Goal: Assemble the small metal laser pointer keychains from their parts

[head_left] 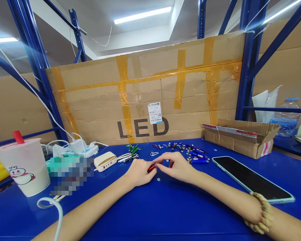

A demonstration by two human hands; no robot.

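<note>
My left hand (141,171) is closed around a small red shiny tube (151,168), perhaps a mini flashlight; most of it is hidden by the fingers. Just to the right, my right hand (177,167) brings thumb and forefinger together at the tube's end. Whatever those fingertips pinch is too small to make out. Beyond the hands lies a small silver clip (154,153). Several blue tubes (199,161) with small metal parts are scattered behind my right hand. Green pieces (134,148) and silver-black tubes (127,158) lie behind my left hand.
A cream power bank (105,161), a power strip (89,150) and a drink cup (27,170) stand at left. A white cable (59,214) loops at front left. At right are a phone (251,177) and an open cardboard box (240,137). A cardboard panel (97,107) backs the blue table.
</note>
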